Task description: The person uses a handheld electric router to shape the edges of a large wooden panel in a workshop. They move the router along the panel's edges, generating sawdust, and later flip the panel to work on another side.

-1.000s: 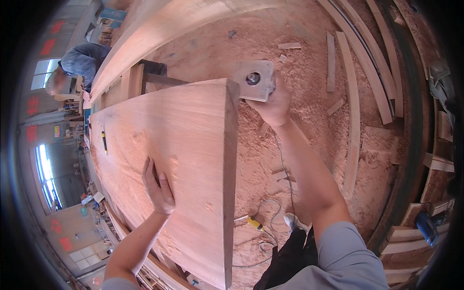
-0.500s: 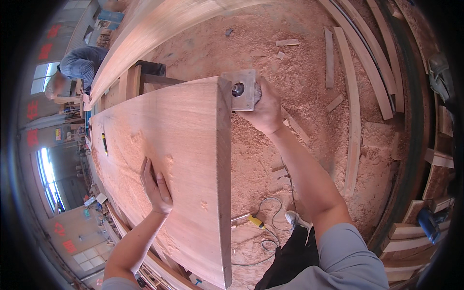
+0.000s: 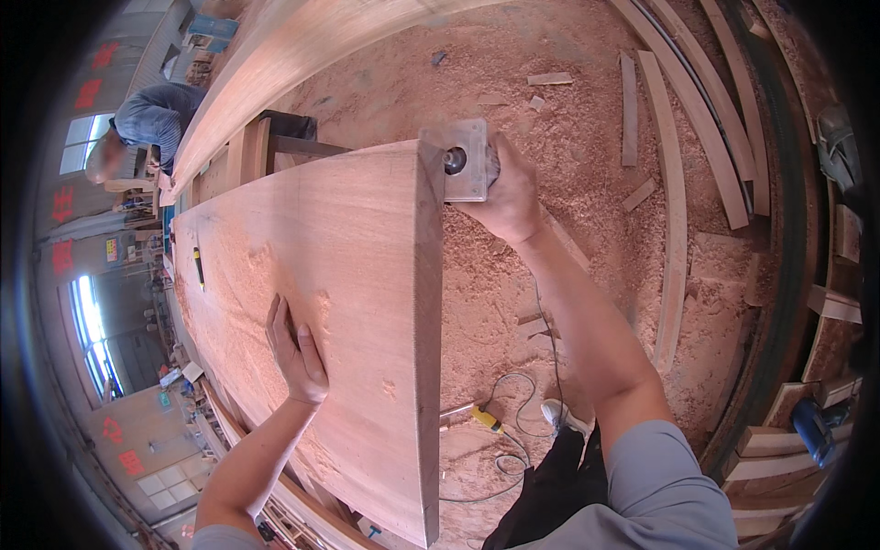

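Observation:
A thick wooden slab (image 3: 367,238) with sawdust on it stretches out in front of me. My left hand (image 3: 298,353) rests flat on its top face, fingers stretched out and holding nothing. At the slab's far right corner, my right hand (image 3: 513,197) is wrapped round a trim router (image 3: 477,163). The router's square clear base overlaps the slab's right edge, and a dark round collet shows in its opening. My fingers partly hide the router's body. A yellow and black marker-like tool (image 3: 198,268) lies on the slab's left side.
A yellow power tool (image 3: 486,419) with a looped cord lies on the shavings-covered floor (image 3: 587,302) beside my shoe (image 3: 566,415). Long planks (image 3: 672,229) lie at the right, near a blue power tool (image 3: 812,431). Another person (image 3: 158,119) bends over work at the far left.
My right hand and the router have moved slightly farther from me along the slab's right edge. My left hand stays in the same place.

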Available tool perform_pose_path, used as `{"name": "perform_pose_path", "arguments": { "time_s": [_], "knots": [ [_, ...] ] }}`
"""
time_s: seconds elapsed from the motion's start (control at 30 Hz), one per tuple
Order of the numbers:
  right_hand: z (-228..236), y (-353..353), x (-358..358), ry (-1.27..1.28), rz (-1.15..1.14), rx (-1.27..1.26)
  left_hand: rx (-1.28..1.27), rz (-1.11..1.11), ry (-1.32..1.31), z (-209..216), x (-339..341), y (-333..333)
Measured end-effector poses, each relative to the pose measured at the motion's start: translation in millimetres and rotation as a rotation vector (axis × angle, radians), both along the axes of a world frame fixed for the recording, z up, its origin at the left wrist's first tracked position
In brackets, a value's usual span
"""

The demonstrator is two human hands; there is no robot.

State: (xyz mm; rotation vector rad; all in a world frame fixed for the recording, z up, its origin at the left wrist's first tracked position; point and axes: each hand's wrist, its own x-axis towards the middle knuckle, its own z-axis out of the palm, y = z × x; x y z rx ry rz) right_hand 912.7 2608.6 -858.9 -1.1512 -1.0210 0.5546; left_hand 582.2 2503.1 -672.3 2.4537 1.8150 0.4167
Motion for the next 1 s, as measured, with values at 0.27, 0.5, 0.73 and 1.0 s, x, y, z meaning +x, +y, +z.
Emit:
{"name": "perform_pose_path", "arguments": {
  "time_s": [0.27, 0.5, 0.73, 1.0],
  "knots": [
    [-8, -15, -8, -0.026, -0.012, -0.020, -0.017, 0.000, -0.011, -3, -6, -6],
    [-10, -21, -18, 0.002, -0.043, 0.057, 0.002, -0.011, -0.012, -5, -7, -4],
    [-3, -37, -22, -0.056, -0.053, 0.033, -0.002, -0.007, -0.010, -10, -16, -6],
    [-11, -53, -34, 0.050, -0.006, 0.080, -0.024, -0.026, -0.016, -15, -13, -7]
  ]
}}
